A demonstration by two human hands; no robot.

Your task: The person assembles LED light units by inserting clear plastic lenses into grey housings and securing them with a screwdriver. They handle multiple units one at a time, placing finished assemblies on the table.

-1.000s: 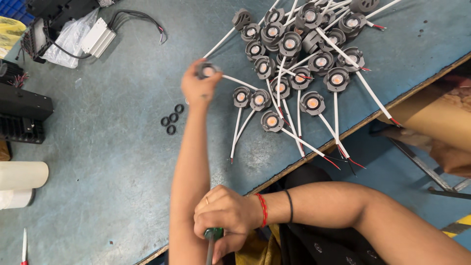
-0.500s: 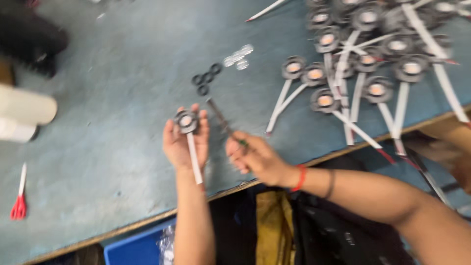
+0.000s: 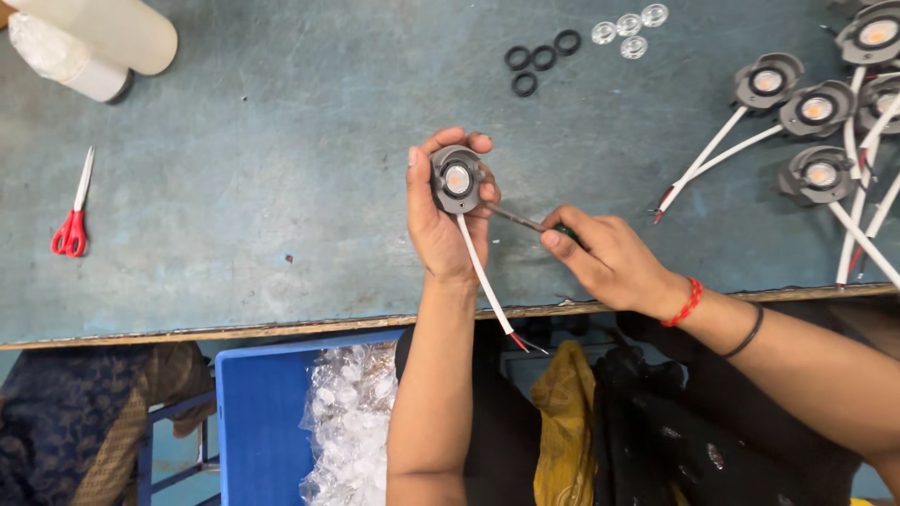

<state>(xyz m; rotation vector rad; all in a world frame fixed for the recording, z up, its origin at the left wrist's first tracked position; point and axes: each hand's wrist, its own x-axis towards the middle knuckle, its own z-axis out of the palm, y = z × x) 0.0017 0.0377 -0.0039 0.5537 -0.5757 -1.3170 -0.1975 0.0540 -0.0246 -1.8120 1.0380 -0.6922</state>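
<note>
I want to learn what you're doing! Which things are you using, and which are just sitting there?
In use:
left hand
round lamp part
right hand
screwdriver

Lying about:
red scissors
black rings
clear lenses
other lamp parts
bag of clear pieces

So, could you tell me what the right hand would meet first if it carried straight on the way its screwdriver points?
Probably the round lamp part held in the left hand; the right hand aims the screwdriver at it.

Clear plastic bags (image 3: 349, 422) heaped in blue bin (image 3: 246, 412) below table edge; another clear bag (image 3: 37, 47) bunched at top left corner.
</note>
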